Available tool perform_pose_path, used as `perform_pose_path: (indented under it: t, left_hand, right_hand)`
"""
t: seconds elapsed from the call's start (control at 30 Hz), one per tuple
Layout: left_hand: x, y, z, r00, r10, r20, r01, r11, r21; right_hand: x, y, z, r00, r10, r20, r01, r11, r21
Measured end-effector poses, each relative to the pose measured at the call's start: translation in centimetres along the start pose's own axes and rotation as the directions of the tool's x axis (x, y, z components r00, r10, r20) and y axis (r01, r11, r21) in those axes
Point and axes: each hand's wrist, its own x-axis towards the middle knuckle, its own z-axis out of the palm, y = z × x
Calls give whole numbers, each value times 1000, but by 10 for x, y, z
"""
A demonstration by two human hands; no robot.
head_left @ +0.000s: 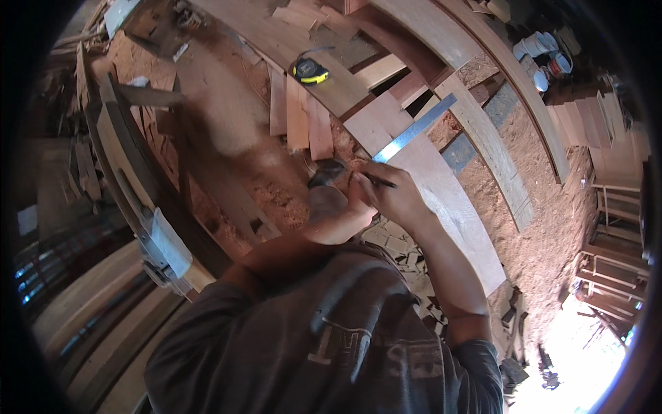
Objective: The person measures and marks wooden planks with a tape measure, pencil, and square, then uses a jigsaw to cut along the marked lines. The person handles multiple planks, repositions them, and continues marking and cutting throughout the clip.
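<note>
My right hand [398, 196] is closed around a slim dark pencil [380, 181], at the left edge of a long pale board [455, 207]. Close against it, my left hand [357, 204] is curled, its thumb upward. Its other fingers are largely hidden, so what it grips does not show. A shiny metal ruler blade [419, 129] lies across the board, slanting up to the right. The blade's near end reaches my hands, and whatever joins it there is covered. Beyond them, a black and yellow tape measure [310, 70] rests on a wide plank.
Short wood offcuts [298, 114] lie beside the plank. Long boards [486, 152] stretch along the right, over ground strewn with sawdust [552, 214]. White buckets [534, 47] stand at the far right. Timber beams [124, 155] and a metal-fitted bench piece [165, 252] are on the left.
</note>
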Motion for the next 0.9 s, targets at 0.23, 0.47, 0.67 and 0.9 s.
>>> perform_pose_path:
  t: [0.23,0.47,0.67,0.9]
  left_hand:
    - [-92,113,140,978,-171,122,-107,94,990]
    - [-70,90,165,687,-546,480,-533,70,843]
    - [-79,72,207,448,-848,283,-459,54,887]
    - [-43,53,192,169,-904,392,-590,226,775]
  right_hand:
    - [-106,1,-12,766,460,-449,-350,884,309]
    - [-156,-28,24,627,453,-634,-482,865,141]
    - [-160,-48,60,289,553,-782,-517,777,359]
    - [-176,-57,116,-196,545,-815,-453,687,568]
